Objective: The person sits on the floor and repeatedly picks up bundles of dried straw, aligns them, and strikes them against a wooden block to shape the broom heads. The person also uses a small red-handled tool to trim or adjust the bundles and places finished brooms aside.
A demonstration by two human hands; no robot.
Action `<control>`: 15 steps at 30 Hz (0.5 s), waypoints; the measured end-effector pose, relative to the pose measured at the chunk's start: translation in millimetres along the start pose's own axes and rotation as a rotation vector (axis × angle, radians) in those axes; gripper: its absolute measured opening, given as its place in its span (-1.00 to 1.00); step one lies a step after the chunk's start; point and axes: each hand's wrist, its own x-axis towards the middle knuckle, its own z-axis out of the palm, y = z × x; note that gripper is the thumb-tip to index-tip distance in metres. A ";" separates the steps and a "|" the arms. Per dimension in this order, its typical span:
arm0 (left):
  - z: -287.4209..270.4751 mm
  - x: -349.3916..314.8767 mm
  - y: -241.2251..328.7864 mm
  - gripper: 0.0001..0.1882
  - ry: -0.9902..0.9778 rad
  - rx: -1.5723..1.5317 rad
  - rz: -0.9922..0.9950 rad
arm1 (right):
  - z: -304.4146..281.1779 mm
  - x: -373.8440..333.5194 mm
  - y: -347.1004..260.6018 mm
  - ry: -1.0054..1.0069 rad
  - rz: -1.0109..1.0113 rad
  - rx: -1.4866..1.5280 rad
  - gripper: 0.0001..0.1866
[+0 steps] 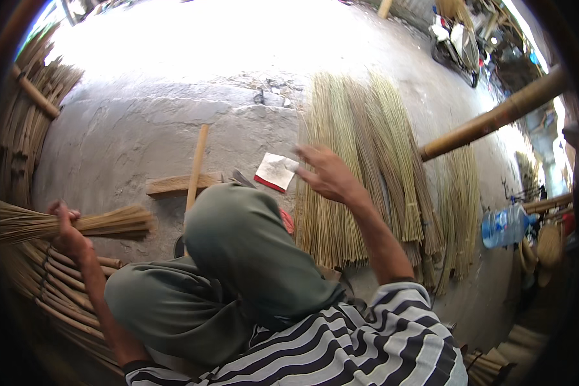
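Note:
My left hand (71, 233) is closed around a bundle of thin dry stalks (116, 222) at the far left, its cut ends pointing right. My right hand (331, 174) is raised in front of the long sheaves of pale green and brown stalks (341, 225) on the floor. Its fingers look apart, slightly blurred, with nothing plainly held. Something white covers one fingertip. Just left of that hand lies a small white packet with a red edge (273, 171). Beyond my raised knee are a wooden block (174, 185) and an upright wooden handle (198, 157).
Beside my left forearm is a stack of brooms with stick handles (77, 297). A bamboo pole (495, 119) slants in from the right over more stalks (460, 206). A large blue water bottle (503, 226) lies at the right. A motorbike (458, 45) stands far back.

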 end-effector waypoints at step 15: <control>255.5 -89.0 171.6 -0.64 -0.766 -0.445 -0.205 | -19.7 86.2 -182.4 0.263 -0.379 0.465 -0.56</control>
